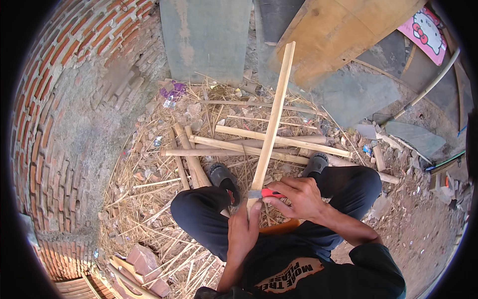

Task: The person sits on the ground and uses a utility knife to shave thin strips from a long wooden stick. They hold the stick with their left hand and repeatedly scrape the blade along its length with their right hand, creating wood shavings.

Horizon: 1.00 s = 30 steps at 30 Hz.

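A long split bamboo strip (275,117) points away from me, its near end between my knees. My left hand (243,230) is closed round that near end, with the thumb lying along it. My right hand (301,199) grips a red-handled utility knife (269,193). The knife's short grey blade lies across the bamboo, just beyond my left thumb. Beneath the strip, several more bamboo pieces (284,139) lie crossed on the ground between and beyond my shoes.
Thin bamboo shavings (169,239) and rubble cover the ground. A brick wall (64,124) rises on the left. Grey sheets (206,40) and a brown board (338,30) lean at the back. A curved pale pole (428,87) stands far right. Broken bricks (147,264) lie near left.
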Each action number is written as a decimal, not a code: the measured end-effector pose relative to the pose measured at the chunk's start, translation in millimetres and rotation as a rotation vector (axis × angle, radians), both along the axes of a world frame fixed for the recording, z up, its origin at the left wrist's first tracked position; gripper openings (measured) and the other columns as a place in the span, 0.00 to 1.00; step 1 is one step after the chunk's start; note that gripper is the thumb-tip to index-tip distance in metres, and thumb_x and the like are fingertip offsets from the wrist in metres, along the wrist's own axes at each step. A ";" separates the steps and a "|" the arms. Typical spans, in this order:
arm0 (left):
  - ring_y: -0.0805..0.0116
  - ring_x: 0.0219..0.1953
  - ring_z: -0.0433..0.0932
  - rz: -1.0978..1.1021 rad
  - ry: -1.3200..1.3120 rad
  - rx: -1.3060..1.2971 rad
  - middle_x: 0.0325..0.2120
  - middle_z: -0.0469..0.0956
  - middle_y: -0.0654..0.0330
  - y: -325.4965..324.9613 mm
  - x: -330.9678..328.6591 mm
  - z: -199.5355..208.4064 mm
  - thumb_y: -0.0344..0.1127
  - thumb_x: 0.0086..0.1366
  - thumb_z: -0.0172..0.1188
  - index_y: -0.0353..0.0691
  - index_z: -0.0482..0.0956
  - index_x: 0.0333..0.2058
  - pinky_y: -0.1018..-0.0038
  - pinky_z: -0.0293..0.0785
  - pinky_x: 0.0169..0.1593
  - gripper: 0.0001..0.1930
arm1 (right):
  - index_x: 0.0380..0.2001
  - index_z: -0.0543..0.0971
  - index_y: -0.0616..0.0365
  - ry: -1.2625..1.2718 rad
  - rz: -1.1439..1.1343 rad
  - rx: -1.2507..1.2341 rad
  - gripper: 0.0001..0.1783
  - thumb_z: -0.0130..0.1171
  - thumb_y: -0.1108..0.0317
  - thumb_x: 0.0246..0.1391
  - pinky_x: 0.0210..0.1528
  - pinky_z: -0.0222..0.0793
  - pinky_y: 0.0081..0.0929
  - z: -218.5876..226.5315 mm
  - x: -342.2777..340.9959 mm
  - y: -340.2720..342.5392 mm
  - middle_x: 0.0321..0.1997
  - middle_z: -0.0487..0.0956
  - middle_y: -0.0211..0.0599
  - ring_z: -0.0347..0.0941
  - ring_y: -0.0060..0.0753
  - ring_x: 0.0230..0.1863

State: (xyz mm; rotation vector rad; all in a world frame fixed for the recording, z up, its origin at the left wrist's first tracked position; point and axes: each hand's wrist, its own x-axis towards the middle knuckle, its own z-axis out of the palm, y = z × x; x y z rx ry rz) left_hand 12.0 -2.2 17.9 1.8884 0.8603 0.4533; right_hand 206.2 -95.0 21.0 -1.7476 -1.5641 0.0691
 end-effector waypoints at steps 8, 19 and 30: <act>0.33 0.36 0.86 -0.004 0.033 -0.033 0.31 0.85 0.40 -0.1 3.3 12.9 0.44 0.86 0.53 0.31 0.82 0.50 0.49 0.78 0.42 0.18 | 0.43 0.89 0.49 -0.030 -0.024 -0.005 0.14 0.76 0.53 0.62 0.25 0.79 0.36 10.0 -0.2 -1.0 0.29 0.83 0.33 0.83 0.41 0.22; 0.33 0.37 0.85 0.005 0.068 0.007 0.32 0.85 0.39 0.4 1.1 12.6 0.43 0.85 0.54 0.31 0.82 0.50 0.47 0.77 0.41 0.18 | 0.42 0.89 0.53 -0.077 -0.036 0.024 0.17 0.80 0.55 0.57 0.24 0.74 0.33 16.2 -0.5 1.5 0.28 0.83 0.31 0.80 0.36 0.22; 0.33 0.35 0.85 0.001 0.067 0.042 0.30 0.85 0.40 1.4 0.3 16.0 0.42 0.85 0.54 0.31 0.81 0.49 0.47 0.77 0.39 0.17 | 0.41 0.89 0.49 -0.073 -0.043 0.024 0.14 0.76 0.52 0.61 0.26 0.77 0.36 21.0 0.2 2.8 0.28 0.82 0.30 0.82 0.38 0.22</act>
